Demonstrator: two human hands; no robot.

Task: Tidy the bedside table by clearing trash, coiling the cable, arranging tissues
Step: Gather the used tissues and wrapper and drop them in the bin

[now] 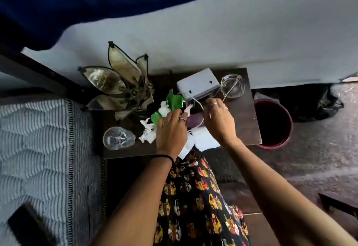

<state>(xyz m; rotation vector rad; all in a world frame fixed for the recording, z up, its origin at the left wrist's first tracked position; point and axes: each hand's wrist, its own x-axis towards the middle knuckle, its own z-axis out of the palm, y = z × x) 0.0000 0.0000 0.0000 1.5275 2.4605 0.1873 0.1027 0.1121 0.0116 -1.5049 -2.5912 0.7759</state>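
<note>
A white cable loops across the dark bedside table, in front of a white box. My left hand pinches one part of the cable near its plug end. My right hand pinches another stretch, which runs up over a glass ashtray. Crumpled white tissues and green wrapper scraps lie left of my left hand. Flat white tissues lie under both hands. A purple object sits between my hands, partly hidden.
A petal-shaped lamp stands at the table's back left. A crushed clear plastic bottle lies at the front left. A red bin with a dark inside stands right of the table, and a striped mattress is on the left.
</note>
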